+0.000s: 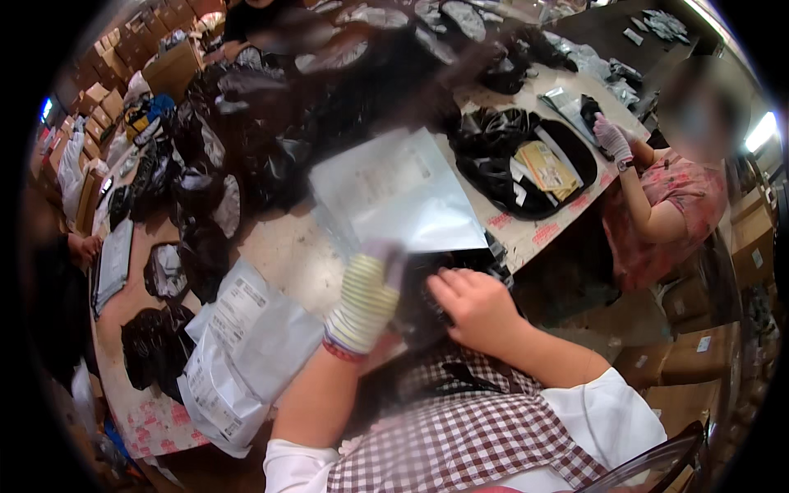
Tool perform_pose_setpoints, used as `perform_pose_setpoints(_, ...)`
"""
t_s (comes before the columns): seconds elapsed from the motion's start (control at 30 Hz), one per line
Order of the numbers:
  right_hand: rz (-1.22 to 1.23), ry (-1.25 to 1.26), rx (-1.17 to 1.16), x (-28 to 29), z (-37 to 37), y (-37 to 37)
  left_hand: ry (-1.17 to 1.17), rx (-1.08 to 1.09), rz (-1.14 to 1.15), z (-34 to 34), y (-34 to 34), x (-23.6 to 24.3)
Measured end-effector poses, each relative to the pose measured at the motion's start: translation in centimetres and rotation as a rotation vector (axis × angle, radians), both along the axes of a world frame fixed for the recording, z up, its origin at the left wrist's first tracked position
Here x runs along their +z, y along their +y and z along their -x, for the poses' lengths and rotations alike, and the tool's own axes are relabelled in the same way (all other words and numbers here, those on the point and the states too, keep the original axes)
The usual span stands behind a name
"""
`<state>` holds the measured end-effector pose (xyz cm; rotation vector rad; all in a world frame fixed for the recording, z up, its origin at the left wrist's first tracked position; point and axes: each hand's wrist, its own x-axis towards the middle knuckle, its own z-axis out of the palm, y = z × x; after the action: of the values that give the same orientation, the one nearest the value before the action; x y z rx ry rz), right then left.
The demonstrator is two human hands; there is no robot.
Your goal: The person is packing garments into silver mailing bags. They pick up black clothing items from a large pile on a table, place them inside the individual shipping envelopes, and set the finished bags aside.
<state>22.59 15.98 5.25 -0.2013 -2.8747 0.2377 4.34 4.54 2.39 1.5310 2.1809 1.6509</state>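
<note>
Black bundle (417,316) just nearside of grey mailer stack (394,193), probably there for easy reach. Right hand (477,306): fingers curled on bundle, grip's firmness unclear. Gloved left hand (364,297), nearside-left of stack: blurred, grip unreadable.

Got a pale table (288,251) past the fingers (446,286), boxes (115,59) piled way left of them, cartons (697,353) and bright light (761,131) off right.

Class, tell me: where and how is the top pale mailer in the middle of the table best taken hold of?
Probably pinched at its near right corner, coming from the person's own side: the mailer looks flat and thin, that corner shows uncovered, and the bare right hand is close by.
</note>
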Motion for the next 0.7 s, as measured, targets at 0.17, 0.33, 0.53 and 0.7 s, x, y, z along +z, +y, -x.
perform_pose_setpoints(0.17, 0.296, 0.036, -0.135, 0.1, 3.8, 0.9, 0.336, -0.045, -0.068, -0.2, -0.3, 1.7)
perform_pose_setpoints(0.33, 0.925, 0.115, -0.219, -0.2, 4.1, 2.3, 0.191, 0.231, 0.222, -0.2, -1.1, 0.9)
perform_pose_setpoints(0.53, 0.313, 0.031, -0.369, 0.1, 6.0, 1.9, -0.491, -0.110, 0.337, -1.5, -1.4, 1.8)
perform_pose_setpoints(0.7, -0.132, 0.436, -0.207, -3.9, 10.3, 1.5, -0.437, -0.258, 0.317, 0.5, -1.5, -1.4)
